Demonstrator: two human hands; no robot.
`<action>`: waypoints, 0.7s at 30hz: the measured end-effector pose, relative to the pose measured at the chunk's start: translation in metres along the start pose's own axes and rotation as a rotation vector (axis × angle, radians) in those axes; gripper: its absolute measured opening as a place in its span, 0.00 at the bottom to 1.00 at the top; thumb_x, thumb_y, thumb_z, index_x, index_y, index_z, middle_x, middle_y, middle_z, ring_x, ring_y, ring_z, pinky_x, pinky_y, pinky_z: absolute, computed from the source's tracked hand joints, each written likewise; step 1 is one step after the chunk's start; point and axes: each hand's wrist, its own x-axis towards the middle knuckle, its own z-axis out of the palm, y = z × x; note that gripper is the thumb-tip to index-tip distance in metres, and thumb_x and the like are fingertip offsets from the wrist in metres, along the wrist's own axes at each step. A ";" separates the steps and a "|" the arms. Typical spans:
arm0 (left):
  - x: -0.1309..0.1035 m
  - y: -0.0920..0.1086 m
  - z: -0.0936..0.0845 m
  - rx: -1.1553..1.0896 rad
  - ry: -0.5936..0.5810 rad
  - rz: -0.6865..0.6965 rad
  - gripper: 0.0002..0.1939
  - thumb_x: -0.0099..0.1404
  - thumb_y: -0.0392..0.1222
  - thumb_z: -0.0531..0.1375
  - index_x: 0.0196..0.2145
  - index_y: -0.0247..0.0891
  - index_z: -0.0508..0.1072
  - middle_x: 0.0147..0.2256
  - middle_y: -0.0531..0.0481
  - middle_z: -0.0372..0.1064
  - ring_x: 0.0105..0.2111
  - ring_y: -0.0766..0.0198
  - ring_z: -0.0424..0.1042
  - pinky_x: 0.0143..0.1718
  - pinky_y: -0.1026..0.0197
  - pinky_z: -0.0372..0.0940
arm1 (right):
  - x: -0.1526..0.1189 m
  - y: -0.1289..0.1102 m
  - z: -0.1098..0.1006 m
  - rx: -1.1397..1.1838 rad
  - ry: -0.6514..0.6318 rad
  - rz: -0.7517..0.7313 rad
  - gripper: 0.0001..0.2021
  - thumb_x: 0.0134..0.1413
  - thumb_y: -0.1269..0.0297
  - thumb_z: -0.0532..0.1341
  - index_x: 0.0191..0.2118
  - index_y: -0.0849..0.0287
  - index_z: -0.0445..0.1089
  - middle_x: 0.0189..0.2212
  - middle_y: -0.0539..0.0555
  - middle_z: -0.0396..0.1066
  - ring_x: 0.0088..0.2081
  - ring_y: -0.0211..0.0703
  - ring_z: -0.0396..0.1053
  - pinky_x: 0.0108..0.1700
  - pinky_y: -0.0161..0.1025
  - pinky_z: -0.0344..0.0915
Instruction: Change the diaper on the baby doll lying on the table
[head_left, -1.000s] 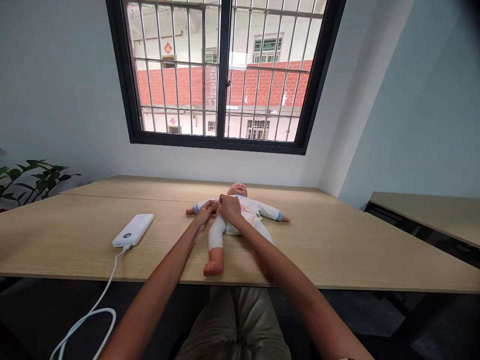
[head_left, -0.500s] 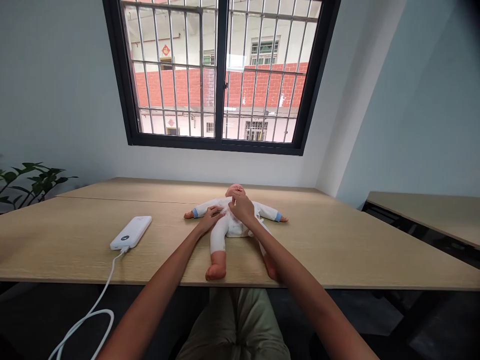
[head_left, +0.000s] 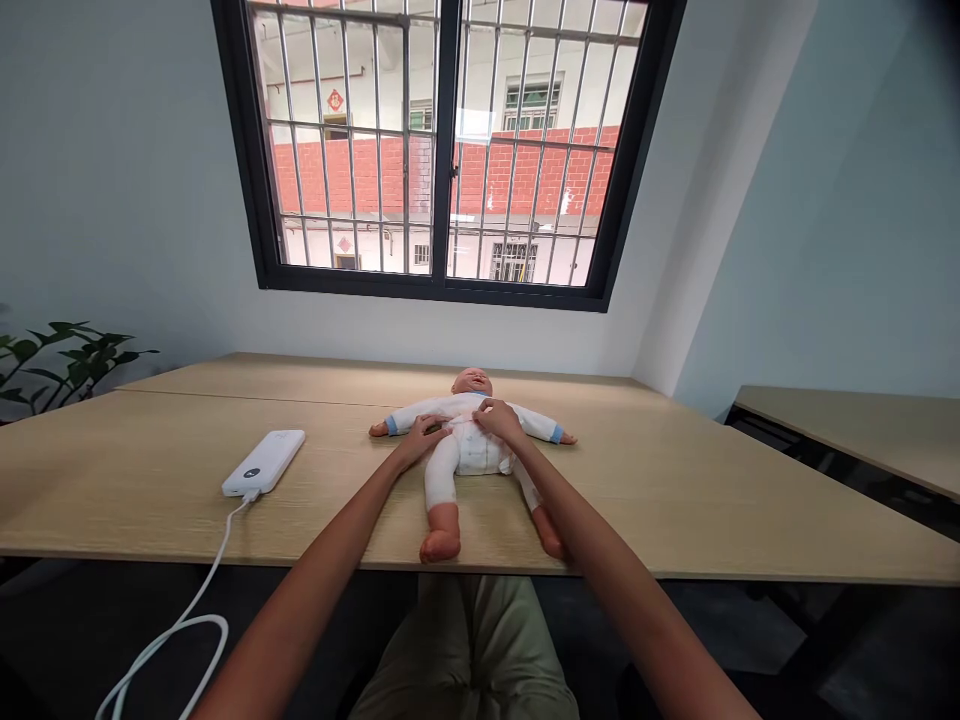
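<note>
A baby doll (head_left: 442,480) lies on its back on the wooden table, head toward the window and bare feet toward me. It wears a white top with blue cuffs and a white diaper (head_left: 481,455). My left hand (head_left: 425,437) rests at the doll's side, by the hip on the left, its fingers spread. Over the belly, my right hand (head_left: 496,418) has its fingers pinched together at the front of the clothing. What lies between those fingertips is too small to make out. My right forearm partly covers one doll leg.
A white power bank (head_left: 264,463) with a white cable lies on the table (head_left: 337,500) at the left. Leaves of a plant (head_left: 86,360) show at the far left. Another table (head_left: 862,425) stands at the right, and a barred window is ahead.
My right hand has moved down from near the doll's chin to its belly, uncovering the collar. The doll's leg on the left has shifted slightly right. My left hand is almost unmoved.
</note>
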 end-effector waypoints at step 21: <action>-0.009 0.026 0.024 0.476 -0.099 0.032 0.13 0.64 0.43 0.58 0.45 0.50 0.78 0.66 0.52 0.47 0.67 0.46 0.39 0.65 0.40 0.31 | 0.000 0.009 0.003 0.175 -0.033 0.001 0.11 0.38 0.66 0.66 0.15 0.60 0.64 0.14 0.50 0.64 0.23 0.39 0.64 0.26 0.34 0.57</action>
